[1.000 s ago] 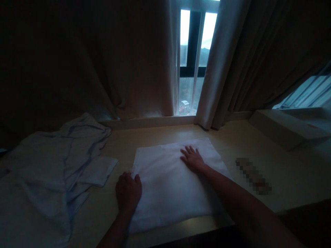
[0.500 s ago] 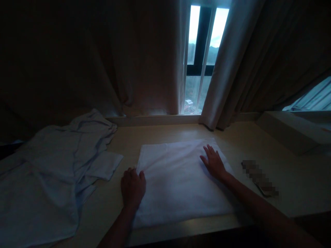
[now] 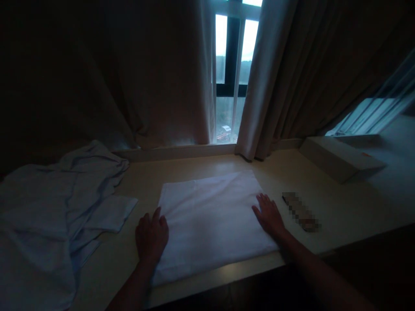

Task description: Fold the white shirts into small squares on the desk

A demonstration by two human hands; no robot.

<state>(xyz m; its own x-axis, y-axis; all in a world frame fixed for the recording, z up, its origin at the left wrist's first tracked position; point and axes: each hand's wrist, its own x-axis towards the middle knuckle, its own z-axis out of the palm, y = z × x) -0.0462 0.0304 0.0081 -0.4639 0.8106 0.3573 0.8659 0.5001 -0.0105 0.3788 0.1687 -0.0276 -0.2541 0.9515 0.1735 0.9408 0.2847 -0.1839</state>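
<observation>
A white rectangular cloth (image 3: 210, 224) lies flat on the pale tabletop, with faint creases across its upper part. Along its left edge rests my left hand (image 3: 151, 235), fingers partly bent and apart, gripping nothing that I can see. On the opposite side, my right hand (image 3: 268, 214) lies palm down across the right edge with its fingers spread. Whether the cloth is folded in layers I cannot tell.
A heap of rumpled white cloth (image 3: 48, 207) covers the tabletop's (image 3: 181, 168) left side. To the right lie a pixelated phone-like object (image 3: 301, 211) and a long pale box (image 3: 340, 157). Dark curtains (image 3: 171, 86) hang behind, parted at a window (image 3: 223, 112).
My right hand has slid toward me along the cloth's right edge. My left hand's fingers have spread a little more. The whole view has shifted to the right.
</observation>
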